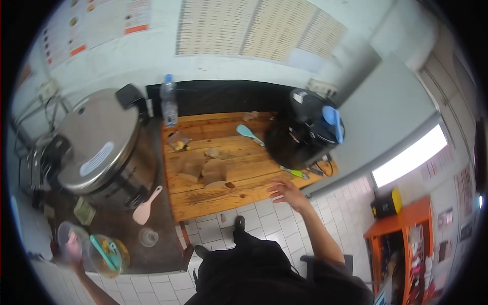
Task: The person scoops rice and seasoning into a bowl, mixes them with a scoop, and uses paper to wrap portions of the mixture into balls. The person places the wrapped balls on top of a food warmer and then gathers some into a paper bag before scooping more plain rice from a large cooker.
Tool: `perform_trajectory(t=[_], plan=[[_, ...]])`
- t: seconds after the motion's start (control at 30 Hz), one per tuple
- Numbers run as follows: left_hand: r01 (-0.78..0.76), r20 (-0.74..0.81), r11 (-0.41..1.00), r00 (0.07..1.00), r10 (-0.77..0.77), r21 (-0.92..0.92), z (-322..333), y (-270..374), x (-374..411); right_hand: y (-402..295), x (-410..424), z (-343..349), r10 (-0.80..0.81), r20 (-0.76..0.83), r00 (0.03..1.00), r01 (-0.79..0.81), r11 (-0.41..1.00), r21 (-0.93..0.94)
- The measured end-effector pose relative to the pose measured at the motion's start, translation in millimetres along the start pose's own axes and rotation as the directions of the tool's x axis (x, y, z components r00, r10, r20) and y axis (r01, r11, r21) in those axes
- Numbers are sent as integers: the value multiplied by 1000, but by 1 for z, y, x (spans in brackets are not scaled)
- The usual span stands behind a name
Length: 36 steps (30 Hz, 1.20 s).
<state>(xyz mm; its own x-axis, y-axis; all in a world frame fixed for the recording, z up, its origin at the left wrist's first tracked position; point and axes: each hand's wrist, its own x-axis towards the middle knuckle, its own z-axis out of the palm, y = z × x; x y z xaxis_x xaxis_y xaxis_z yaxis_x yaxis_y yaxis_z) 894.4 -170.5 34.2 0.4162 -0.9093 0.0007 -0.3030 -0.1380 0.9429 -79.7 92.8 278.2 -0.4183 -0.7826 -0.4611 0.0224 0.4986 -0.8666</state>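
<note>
At the far left, my left hand (75, 258) is blurred at a translucent plastic tub (68, 228); whether it grips anything cannot be made out. Beside that hand stands a clear round container (100, 263) with yellowish contents and a turquoise utensil (103, 252) in it. My right hand (288, 195) hovers by the front edge of the wooden table (213, 202), fingers apart and holding nothing. Closest to it lies a green-handled tool (294, 172). Behind that, a black rice-cooker-like appliance (305, 133) carries a blue rice paddle (334, 121) on its lid.
A large steel cooker (103, 141) stands on the dark left counter (164, 244), near a pink rice paddle (146, 207) and a small clear cup (148, 237). Brown paper pieces (213, 171), a turquoise paddle (249, 134) and a plastic bottle (169, 101) are on the table.
</note>
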Motion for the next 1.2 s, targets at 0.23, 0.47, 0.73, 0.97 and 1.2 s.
perform_trajectory(t=[0.23,0.47,0.73,0.97,1.2], plan=[[-105,-178,952,971,161,289,33,94,-25,16,-54,-123,-127,-351,928,150,988,38],[-159,-131,974,975,181,164,165,236,-254,-34,25,-249,-572,-648,503,257,815,-519],[38,640,999,768,-4,-39,511,325,-536,-45,173,-386,-670,-438,600,-91,486,-869],[420,487,907,795,-362,-12,755,322,-590,-21,74,-415,-630,-409,660,420,761,-494],[-241,775,903,465,429,-356,814,630,-573,59,21,-482,8,-554,832,288,848,445]])
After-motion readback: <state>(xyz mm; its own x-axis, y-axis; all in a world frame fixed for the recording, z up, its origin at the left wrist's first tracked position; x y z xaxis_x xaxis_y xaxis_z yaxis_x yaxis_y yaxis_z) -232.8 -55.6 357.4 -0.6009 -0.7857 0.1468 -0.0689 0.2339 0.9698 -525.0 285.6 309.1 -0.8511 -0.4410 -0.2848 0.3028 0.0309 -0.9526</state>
